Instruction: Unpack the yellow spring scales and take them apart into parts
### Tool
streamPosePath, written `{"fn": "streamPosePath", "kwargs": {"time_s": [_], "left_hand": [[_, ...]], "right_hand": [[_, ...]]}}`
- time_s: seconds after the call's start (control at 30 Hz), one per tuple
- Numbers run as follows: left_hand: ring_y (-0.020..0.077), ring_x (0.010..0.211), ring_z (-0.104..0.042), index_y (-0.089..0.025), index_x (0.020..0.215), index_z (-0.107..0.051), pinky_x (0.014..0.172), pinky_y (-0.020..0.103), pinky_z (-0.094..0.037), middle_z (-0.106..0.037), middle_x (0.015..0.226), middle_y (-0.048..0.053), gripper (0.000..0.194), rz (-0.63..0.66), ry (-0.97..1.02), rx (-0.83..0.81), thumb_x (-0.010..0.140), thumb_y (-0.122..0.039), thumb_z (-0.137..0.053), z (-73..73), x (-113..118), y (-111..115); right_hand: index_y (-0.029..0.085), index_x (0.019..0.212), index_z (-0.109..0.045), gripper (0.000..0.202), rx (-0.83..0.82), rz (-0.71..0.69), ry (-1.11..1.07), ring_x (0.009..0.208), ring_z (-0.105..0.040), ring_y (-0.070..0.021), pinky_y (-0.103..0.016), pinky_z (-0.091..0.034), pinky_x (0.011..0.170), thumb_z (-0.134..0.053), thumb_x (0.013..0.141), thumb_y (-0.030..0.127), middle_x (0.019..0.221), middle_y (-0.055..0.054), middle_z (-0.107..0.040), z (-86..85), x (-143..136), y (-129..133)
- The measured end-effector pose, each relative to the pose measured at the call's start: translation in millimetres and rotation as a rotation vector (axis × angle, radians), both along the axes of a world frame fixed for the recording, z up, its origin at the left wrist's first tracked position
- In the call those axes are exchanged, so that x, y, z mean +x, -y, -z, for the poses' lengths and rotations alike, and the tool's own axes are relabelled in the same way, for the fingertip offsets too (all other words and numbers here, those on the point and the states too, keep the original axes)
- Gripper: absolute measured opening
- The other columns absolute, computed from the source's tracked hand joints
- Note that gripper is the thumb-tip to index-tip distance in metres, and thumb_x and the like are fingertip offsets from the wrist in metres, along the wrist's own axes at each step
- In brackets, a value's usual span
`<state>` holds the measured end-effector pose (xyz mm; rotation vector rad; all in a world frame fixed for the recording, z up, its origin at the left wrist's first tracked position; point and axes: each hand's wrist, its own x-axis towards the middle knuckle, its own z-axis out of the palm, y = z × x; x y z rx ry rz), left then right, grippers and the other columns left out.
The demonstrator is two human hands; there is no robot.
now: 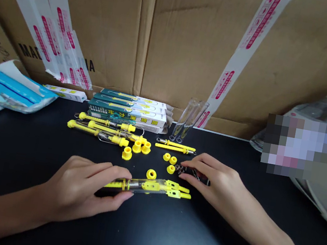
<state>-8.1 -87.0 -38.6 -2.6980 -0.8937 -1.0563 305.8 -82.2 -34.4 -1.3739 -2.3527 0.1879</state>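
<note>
My left hand (82,186) is wrapped round the clear tube of a spring scale (136,184), which lies level just above the black table. Flat yellow tabs (174,190) stick out at the tube's right end. A yellow ring cap (151,174) sits just behind it. Over to the right, my right hand (214,176) has its thumb and fingertips closed around small metal hooks (179,169) on the table; its fingers partly hide them. Several small yellow caps (171,169) lie beside those fingertips. Two yellow rods with springs (175,146) are behind them.
Assembled spring scales (105,129) and larger yellow collars (137,146) lie at the middle left. Stacked boxes (127,110) and upright clear tubes (187,120) stand before a cardboard wall (181,37). A blue packet (14,85) is left; a plastic bottle (318,107) is right.
</note>
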Motion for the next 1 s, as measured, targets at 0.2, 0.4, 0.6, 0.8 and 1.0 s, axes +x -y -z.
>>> {"fn": "streamPosePath", "kwargs": {"time_s": [0.2, 0.4, 0.6, 0.8, 1.0], "left_hand": [[0.0061, 0.051, -0.068, -0.025, 0.1, -0.067, 0.052, 0.02, -0.048, -0.075, 0.073, -0.012, 0.011, -0.01, 0.006, 0.002, 0.09, -0.027, -0.069, 0.7, -0.6, 0.7], [0.0063, 0.051, -0.069, -0.024, 0.099, -0.067, 0.051, 0.02, -0.047, -0.075, 0.072, -0.011, 0.009, -0.006, -0.006, 0.011, 0.09, -0.027, -0.068, -0.6, 0.8, 0.1], [0.0057, 0.052, -0.069, -0.024, 0.099, -0.067, 0.052, 0.021, -0.048, -0.075, 0.074, -0.012, 0.01, 0.002, -0.003, -0.008, 0.091, -0.028, -0.068, 0.2, 0.6, -0.2], [0.0061, 0.052, -0.069, -0.024, 0.1, -0.067, 0.051, 0.02, -0.048, -0.075, 0.074, -0.011, 0.01, 0.004, -0.003, -0.008, 0.091, -0.029, -0.068, 1.9, -0.1, -0.3], [0.0063, 0.051, -0.068, -0.024, 0.098, -0.068, 0.05, 0.021, -0.048, -0.075, 0.072, -0.012, 0.01, -0.005, -0.007, -0.004, 0.091, -0.03, -0.067, 1.1, 0.8, -0.5]], "right_hand": [[0.019, 0.112, -0.07, 0.019, -0.02, 0.003, 0.006, 0.09, -0.074, -0.0223, -0.034, -0.06, 0.081, -0.062, 0.097, 0.028, 0.109, -0.008, -0.068, 0.4, 0.1, -0.2], [0.019, 0.113, -0.07, 0.02, -0.028, 0.005, 0.013, 0.09, -0.074, -0.0221, -0.034, -0.06, 0.081, -0.064, 0.096, 0.027, 0.11, -0.008, -0.069, -0.9, 1.1, -0.8], [0.018, 0.111, -0.072, 0.018, -0.012, -0.001, 0.003, 0.09, -0.075, -0.0217, -0.034, -0.059, 0.081, -0.059, 0.098, 0.02, 0.107, -0.007, -0.07, 0.1, 1.4, -2.0], [0.019, 0.11, -0.071, 0.017, -0.023, -0.023, -0.004, 0.089, -0.074, -0.0212, -0.033, -0.058, 0.08, -0.059, 0.099, 0.023, 0.106, -0.007, -0.069, 0.7, 0.0, -1.0], [0.02, 0.109, -0.071, 0.016, -0.034, -0.016, -0.004, 0.089, -0.073, -0.0217, -0.034, -0.057, 0.079, -0.059, 0.099, 0.025, 0.106, -0.006, -0.069, 2.3, 0.7, -1.8]]}}
